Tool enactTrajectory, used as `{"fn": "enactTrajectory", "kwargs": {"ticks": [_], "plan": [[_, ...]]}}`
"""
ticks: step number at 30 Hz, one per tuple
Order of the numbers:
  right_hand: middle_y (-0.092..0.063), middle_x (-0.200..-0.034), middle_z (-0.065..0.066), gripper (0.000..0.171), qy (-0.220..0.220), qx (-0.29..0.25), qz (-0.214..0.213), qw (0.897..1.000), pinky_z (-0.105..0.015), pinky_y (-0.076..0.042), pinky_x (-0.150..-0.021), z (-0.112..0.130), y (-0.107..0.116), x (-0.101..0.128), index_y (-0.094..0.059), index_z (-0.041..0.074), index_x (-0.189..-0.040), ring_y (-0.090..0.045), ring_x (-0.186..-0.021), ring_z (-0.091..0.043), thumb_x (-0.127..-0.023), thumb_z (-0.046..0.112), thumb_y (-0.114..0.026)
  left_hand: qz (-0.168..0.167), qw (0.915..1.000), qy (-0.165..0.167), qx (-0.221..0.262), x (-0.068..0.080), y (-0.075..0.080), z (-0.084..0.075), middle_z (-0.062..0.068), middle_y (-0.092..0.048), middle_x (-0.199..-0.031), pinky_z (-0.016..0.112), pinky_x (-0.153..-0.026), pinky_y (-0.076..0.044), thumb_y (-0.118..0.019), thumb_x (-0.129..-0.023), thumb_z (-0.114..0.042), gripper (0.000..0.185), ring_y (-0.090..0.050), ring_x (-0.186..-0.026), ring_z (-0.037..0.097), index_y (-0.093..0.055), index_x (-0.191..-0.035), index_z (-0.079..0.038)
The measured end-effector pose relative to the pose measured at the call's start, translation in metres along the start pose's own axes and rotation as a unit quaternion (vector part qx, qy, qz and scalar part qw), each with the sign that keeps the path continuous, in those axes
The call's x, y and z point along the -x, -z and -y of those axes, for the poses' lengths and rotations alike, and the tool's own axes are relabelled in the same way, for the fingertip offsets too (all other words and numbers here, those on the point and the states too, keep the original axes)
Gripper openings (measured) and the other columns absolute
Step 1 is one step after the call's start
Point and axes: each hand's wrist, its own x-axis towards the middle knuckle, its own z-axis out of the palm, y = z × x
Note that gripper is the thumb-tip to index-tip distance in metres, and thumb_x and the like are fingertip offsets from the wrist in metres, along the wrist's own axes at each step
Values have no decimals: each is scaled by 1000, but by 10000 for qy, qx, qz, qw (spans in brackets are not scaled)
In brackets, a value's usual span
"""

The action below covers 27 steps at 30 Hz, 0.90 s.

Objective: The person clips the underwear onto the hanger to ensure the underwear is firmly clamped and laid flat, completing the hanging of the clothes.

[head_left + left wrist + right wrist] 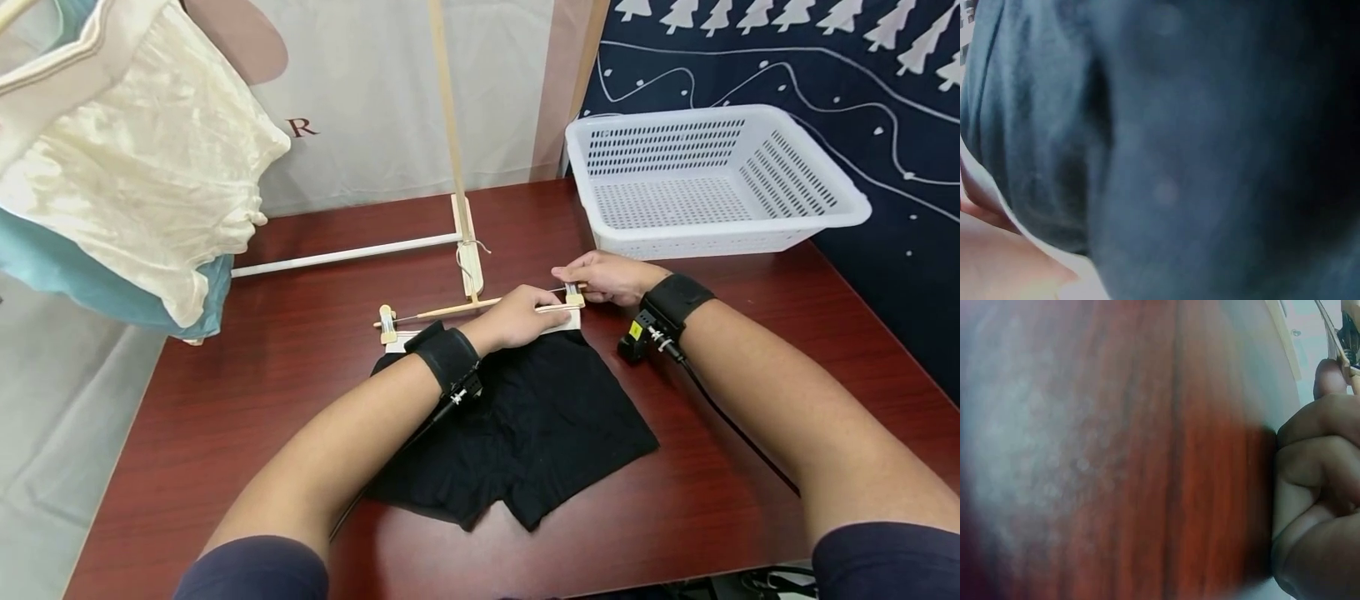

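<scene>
Black shorts point(540, 425) lie flat on the dark red table point(247, 392), their white-lined waistband at a wooden clip hanger point(442, 312). The hanger's left clip point(387, 323) sits on the waistband's left corner. My left hand point(517, 317) grips the waistband by the right clip point(574, 296), fingers curled over it. My right hand point(607, 277) pinches that right clip from the far side. The left wrist view is filled with blurred dark fabric point(1210, 150). Curled fingers point(1316, 487) show against the table point(1116, 456) in the right wrist view.
A white perforated basket point(712, 179) stands at the table's far right. A wooden rack pole point(450, 125) rises behind the hanger, with a white rod point(345, 254) running left from its foot. A cream garment point(142, 158) over a teal one point(90, 292) hangs at far left.
</scene>
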Motion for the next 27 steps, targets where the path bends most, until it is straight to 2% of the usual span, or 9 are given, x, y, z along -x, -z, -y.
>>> {"fn": "enactTrajectory", "kwargs": {"ticks": [3,6,9,17,22,27], "plan": [[-34,-51,7,38,7,16,13,10000,-22,-26,-49,0,-1,0,-68,11,-82,-31,-46,-9,-105,34,-50,11,10000,77,-30,0,0,0,-2,-66,-86,18,-72,-41,-63,-99,-24,22,-54,-81,9,-75,-101,-7],[-33,-51,6,39,15,44,50,10000,-23,-27,-49,-1,-1,-1,-65,12,-77,-32,-46,-9,-105,35,-50,89,9995,293,-76,0,0,-1,-4,-63,-82,18,-69,-41,-62,-99,-25,23,-53,-79,9,-75,-101,-6],[-33,-51,6,39,45,27,47,10000,-22,-27,-49,-1,-1,-2,-65,12,-77,-32,-46,-9,-105,34,-50,88,9990,422,-140,-2,0,-2,-4,-63,-82,18,-67,-41,-61,-99,-25,24,-53,-79,10,-75,-102,-6],[-32,-50,6,38,124,100,166,9997,-23,-27,-50,-3,1,-3,-71,8,-86,-32,-47,-10,-105,33,-51,-26,9988,427,-218,-3,-1,-1,-1,-67,-90,17,-70,-41,-60,-100,-27,26,-55,-83,10,-75,-103,-6],[-29,-48,6,36,135,196,38,9997,-23,-28,-49,-2,2,-2,-74,8,-93,-33,-47,-10,-104,34,-52,-20,9989,409,-226,-3,1,-3,3,-70,-96,18,-71,-41,-61,-100,-27,26,-55,-85,11,-74,-106,-6],[-29,-47,5,36,118,319,-2,9994,-25,-32,-49,-3,1,-1,-73,11,-87,-37,-46,-12,-103,38,-54,-10,9987,403,-301,-3,0,-2,1,-66,-88,18,-69,-41,-61,-100,-27,25,-55,-80,11,-74,-102,-6]]}}
